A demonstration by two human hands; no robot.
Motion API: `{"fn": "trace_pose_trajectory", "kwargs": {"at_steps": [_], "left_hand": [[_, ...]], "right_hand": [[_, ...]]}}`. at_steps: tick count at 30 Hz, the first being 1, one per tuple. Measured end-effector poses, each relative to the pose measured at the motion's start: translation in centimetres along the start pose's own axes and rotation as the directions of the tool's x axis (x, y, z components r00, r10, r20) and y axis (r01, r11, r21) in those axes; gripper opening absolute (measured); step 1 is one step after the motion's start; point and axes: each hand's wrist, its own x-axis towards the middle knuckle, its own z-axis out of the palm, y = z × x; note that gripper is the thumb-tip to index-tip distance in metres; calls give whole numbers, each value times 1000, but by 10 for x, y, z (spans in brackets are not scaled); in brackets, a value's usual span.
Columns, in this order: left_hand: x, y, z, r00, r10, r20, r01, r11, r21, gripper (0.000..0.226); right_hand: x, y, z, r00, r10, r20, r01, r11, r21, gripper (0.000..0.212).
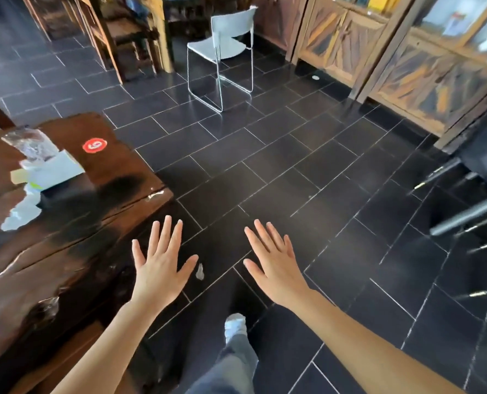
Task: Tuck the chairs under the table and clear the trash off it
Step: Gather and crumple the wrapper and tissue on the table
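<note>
A dark wooden table [74,223] fills the left, with a red round sticker [94,145] near its far corner. On it lie a crumpled clear plastic bottle [30,145], a white tissue box [56,170] and loose white paper scraps [20,213]. A grey chair with a wire frame [222,49] stands alone on the tiled floor, far from the table. My left hand [160,265] hovers flat and open at the table's corner. My right hand [273,263] is spread open over the floor. Neither hand holds anything.
Dark floor tiles run across the middle. A small white scrap [199,271] lies on the floor between my hands. Wooden cabinets [407,66] line the right wall. A dark office chair base [469,211] juts in at right. Wooden furniture [117,32] stands at the back.
</note>
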Motion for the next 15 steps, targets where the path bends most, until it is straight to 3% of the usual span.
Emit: {"fn": "trace_pose_trajectory", "kwargs": {"at_steps": [3, 8, 15], "left_hand": [[60, 29, -10, 996, 11, -91, -13, 1000, -23, 77], [136, 62, -29, 986, 34, -165, -34, 999, 6, 79], [251, 59, -37, 967, -167, -193, 175, 984, 23, 79]], "right_hand": [[63, 24, -26, 997, -79, -13, 78, 994, -75, 62], [153, 50, -56, 992, -125, -34, 123, 991, -50, 65], [303, 69, -80, 946, -320, 43, 320, 947, 9, 64]]}}
